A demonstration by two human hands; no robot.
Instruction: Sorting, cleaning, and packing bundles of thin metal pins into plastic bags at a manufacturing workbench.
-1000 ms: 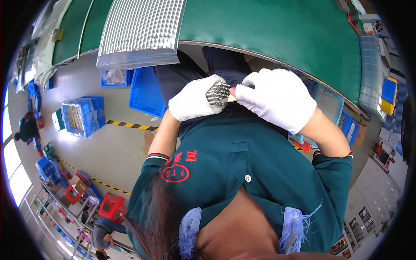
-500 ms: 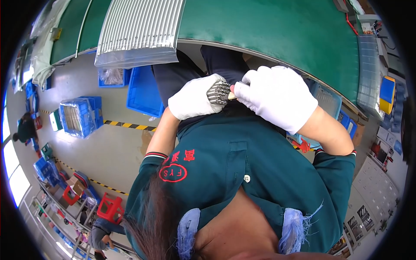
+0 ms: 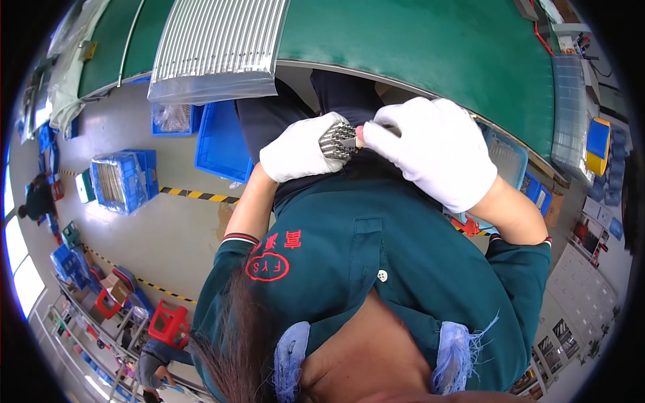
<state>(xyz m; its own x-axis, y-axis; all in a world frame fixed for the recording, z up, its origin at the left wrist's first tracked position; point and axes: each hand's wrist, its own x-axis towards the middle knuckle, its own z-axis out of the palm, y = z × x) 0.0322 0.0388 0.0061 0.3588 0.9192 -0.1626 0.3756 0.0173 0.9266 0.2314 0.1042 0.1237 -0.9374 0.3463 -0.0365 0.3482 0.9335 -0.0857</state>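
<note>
In the head view, both hands wear white gloves and meet close in front of the person's chest, just below the curved edge of the green counter (image 3: 430,47); the left hand (image 3: 299,154) is curled into a fist around a bundle of thin metal rods (image 3: 334,138), whose silvery ends stick out of the fist toward the other hand; the right hand (image 3: 433,151) is loosely closed, its fingertips (image 3: 371,132) pinching at the rod ends, touching the bundle; a small pinkish bit shows right at that pinch, too small to tell what it is; the bundle thus sits between the two hands, held above the person's lap and clear of the counter; the person wears a dark green work shirt (image 3: 376,269) with red embroidery on the left of the chest; on the counter, up and to the left, lies a clear plastic bag of long silvery rods (image 3: 215,47), overhanging the counter's edge; below it on the grey floor (image 3: 134,228) stand blue plastic crates (image 3: 215,138), one further left (image 3: 121,180) holding more wrapped metal parts; a yellow-and-black striped tape line (image 3: 195,195) crosses the floor beside them; at the far left edge another person (image 3: 37,201) in dark clothes is seen, well apart from the hands.
</note>
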